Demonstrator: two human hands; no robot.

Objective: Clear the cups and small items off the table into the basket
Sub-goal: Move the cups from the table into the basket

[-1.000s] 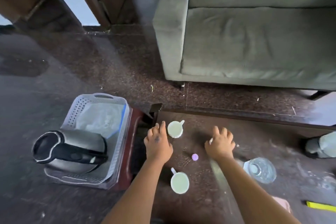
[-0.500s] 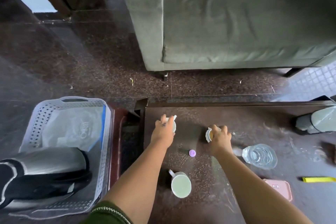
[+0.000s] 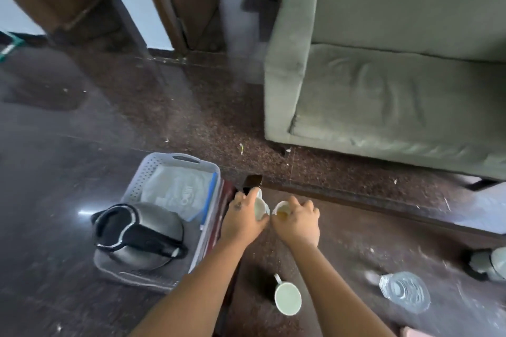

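Both hands have lifted toward the bench's [image 3: 356, 254] left corner: left hand [image 3: 243, 223] grips a white cup [image 3: 260, 206], right hand [image 3: 297, 223] a cup with amber liquid [image 3: 282, 212]. Another cup [image 3: 287, 298] stands nearer; the basket [image 3: 142, 180] holds a kettle [image 3: 137, 238].

Dim, motion-blurred wide-angle view; glare spot on the floor [image 3: 82, 212].

Basket [image 3: 153, 169] pale grey, perforated; kettle [image 3: 139, 238] steel, black; cups [image 3: 288, 298] white; sofa [image 3: 383, 96] grey-green.
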